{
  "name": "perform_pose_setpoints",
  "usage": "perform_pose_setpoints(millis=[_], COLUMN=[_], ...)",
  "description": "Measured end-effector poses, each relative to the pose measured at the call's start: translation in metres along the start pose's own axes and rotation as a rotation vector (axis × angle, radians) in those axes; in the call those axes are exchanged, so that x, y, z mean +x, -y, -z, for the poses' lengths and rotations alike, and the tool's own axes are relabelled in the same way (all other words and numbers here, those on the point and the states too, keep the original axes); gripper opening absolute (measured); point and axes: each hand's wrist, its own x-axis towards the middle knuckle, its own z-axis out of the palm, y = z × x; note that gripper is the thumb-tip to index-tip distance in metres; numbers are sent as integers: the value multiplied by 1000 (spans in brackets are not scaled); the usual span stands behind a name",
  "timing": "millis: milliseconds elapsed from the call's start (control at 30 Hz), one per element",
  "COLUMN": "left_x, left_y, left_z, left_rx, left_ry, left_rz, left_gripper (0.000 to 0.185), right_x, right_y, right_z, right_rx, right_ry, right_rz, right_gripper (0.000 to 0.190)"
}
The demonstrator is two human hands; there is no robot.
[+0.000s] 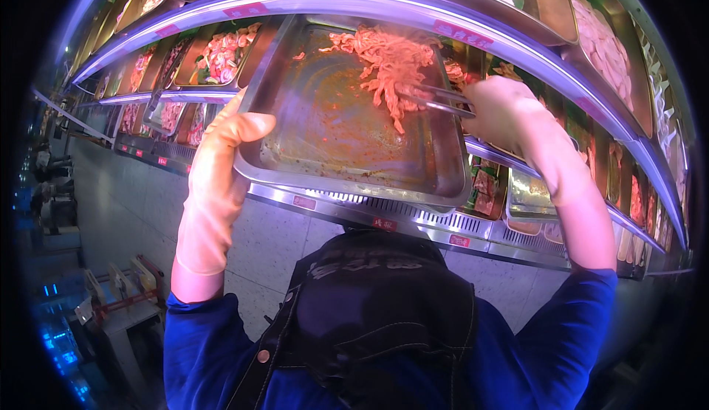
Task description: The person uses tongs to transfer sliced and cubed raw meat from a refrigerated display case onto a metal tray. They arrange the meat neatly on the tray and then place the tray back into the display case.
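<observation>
A rectangular metal tray (332,116) smeared with reddish marinade is held in front of me, tilted, with its far end under the shelf edge. My left hand (224,133), in a pale translucent glove, grips the tray's left rim, thumb over the edge. Strips of orange-red marinated meat (388,67) are heaped at the tray's far right; a few scraps lie apart on its floor. My right hand (501,111), gloved too, holds metal tongs (437,100). The tongs' tips are at the meat; whether they pinch any of it is hard to tell.
A refrigerated display case surrounds the tray. Its upper shelf edge (354,3) is lit and curves above. Metal pans of meat (224,53) stand on the lower shelves. Below runs a slotted vent ledge (365,205) with red labels. A cart-like stand (122,310) is at lower left.
</observation>
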Motion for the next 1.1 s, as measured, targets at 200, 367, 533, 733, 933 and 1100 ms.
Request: perform_pose_setpoints(millis=[200, 367, 533, 733, 933, 1100], left_x=[14, 18, 22, 20, 3, 3], left_y=[6, 4, -3, -7, -22, -23], left_z=[5, 4, 0, 2, -18, -4], left_rx=[-37, -6, 60, 93, 72, 122], left_ry=[-33, -36, -40, -51, -33, -28], left_rz=[28, 29, -2, 59, 52, 37], left_gripper=[69, 80, 36, 50, 45, 53], right_x=[71, 90, 97, 98, 114, 90], right_y=[7, 4, -23, -42, -75, -77], right_z=[-19, -26, -39, -45, -49, -35], right_rx=[-168, -41, 35, 88, 143, 62], right_ry=[42, -136, -285, -443, -554, -342], right_rz=[-119, -186, -141, -206, -392, -361], right_gripper=[23, 26, 25, 33, 48, 49])
